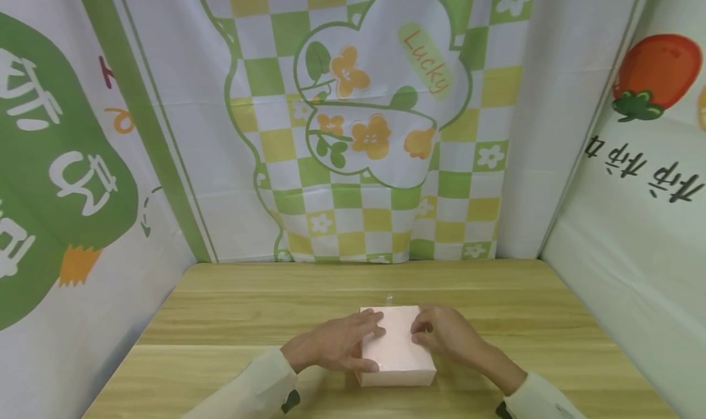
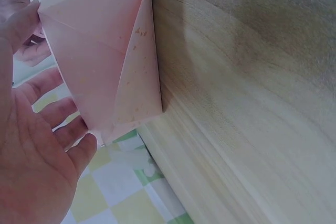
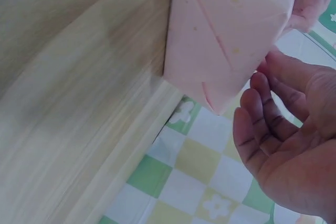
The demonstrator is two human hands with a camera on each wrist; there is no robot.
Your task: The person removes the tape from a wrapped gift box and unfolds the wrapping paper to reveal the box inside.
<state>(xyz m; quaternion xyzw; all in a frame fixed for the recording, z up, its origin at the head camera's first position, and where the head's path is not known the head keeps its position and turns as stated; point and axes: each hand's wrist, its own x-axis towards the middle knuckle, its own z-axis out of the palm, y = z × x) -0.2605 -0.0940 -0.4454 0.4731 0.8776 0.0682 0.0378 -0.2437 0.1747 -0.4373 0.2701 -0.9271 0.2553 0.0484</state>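
A box wrapped in pale pink paper [image 1: 394, 345] lies on the wooden table, its flat top facing up. My left hand [image 1: 349, 340] rests against its left side, fingers fairly straight and spread, with fingertips over the top edge. At the right top edge is my right hand [image 1: 445, 332], fingers bent, thumb and index tips close together against the paper. Whether they pinch anything is hidden. In the left wrist view the box's side [image 2: 94, 40] shows folded paper flaps and small orange specks. Diagonal creases mark the side [image 3: 220, 40] in the right wrist view.
Just behind the box a small clear shiny piece [image 1: 389, 298] lies at the table; its kind is too small to tell. A checked green and yellow curtain [image 1: 375, 223] hangs at the table's back edge. Printed cloths stand at left and right.
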